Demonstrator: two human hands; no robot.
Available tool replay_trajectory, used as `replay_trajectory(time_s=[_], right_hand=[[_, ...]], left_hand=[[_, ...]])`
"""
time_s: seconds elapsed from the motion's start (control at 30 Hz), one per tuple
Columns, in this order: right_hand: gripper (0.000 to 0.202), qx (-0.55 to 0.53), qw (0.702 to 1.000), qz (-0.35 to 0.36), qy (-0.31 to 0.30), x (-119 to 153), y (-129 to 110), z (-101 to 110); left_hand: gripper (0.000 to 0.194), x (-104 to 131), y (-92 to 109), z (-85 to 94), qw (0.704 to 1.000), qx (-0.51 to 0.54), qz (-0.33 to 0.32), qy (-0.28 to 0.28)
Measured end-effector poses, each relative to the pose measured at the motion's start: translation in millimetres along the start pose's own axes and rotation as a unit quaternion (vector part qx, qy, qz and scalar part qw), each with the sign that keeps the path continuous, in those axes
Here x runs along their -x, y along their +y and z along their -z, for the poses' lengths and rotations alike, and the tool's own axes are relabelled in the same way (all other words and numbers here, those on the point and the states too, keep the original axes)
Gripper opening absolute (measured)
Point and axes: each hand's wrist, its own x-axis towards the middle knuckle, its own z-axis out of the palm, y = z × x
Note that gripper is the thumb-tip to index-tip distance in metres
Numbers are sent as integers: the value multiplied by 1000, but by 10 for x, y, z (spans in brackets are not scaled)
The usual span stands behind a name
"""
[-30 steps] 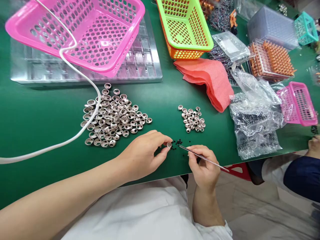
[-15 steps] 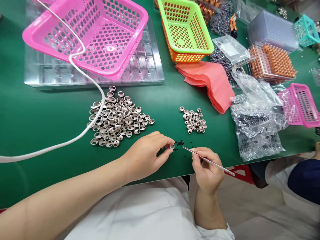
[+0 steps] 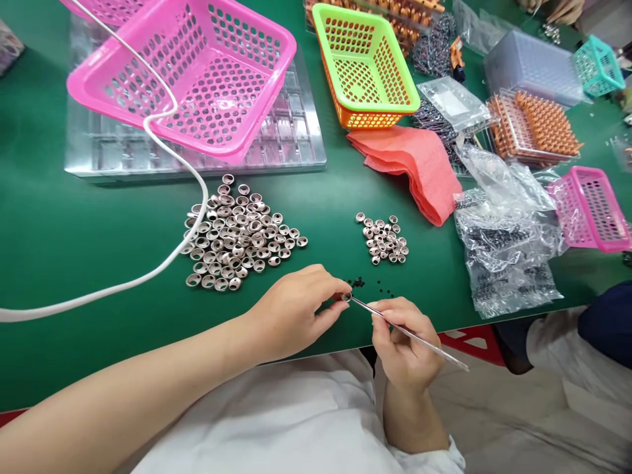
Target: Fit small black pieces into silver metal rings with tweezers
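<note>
Pinched between the thumb and fingertips of my left hand (image 3: 301, 306) is a small silver metal ring (image 3: 346, 297). My right hand (image 3: 409, 339) grips slim metal tweezers (image 3: 419, 340) like a pen, their tip at the ring's opening. Whether the tip carries anything is too small to tell. Just beyond the fingertips lies a cluster of tiny black pieces (image 3: 359, 282), with a few strays to its right. A large heap of similar rings (image 3: 237, 237) spreads left of centre, and a smaller group of rings (image 3: 384, 240) lies farther right.
A white cable (image 3: 162, 263) crosses the left side over a pink basket (image 3: 237, 141), which rests on a clear compartment tray (image 3: 309, 141). Behind are a green basket (image 3: 365, 105) and a red cloth (image 3: 415, 168). Plastic bags (image 3: 513, 263) and another pink basket (image 3: 605, 210) sit right.
The tweezers' tip has moved left from beside the black pieces to the ring. My left hand with the ring has shifted slightly right and nearer to me. The view has shifted slightly.
</note>
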Motion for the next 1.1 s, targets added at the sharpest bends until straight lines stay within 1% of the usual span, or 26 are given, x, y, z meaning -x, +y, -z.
replay_trajectory(time_s=[0.2,0.37,0.5,0.67,0.83,0.93,1.1], right_hand=[[34,11,999,16,-29,-20,-21,27],[33,38,998,33,-43,-47,-29,20],[34,65,994,68,-64,-75,-47,34],[33,127,979,119,-109,-130,-108,67],[30,185,960,151,-144,-202,-166,65],[32,208,951,170,-155,-224,-184,55],[32,220,942,193,-162,-200,-195,57]], left_hand=[[10,9,-20,-30,1000,-10,-9,3],[10,19,-24,-24,1000,-18,-6,-2],[8,22,-21,-26,999,-33,-10,0],[9,27,-12,-28,998,-56,-21,3],[9,21,-19,-39,996,-80,-40,-2],[9,24,-32,-55,994,-97,-54,6],[10,30,-41,-71,992,-108,-56,11]])
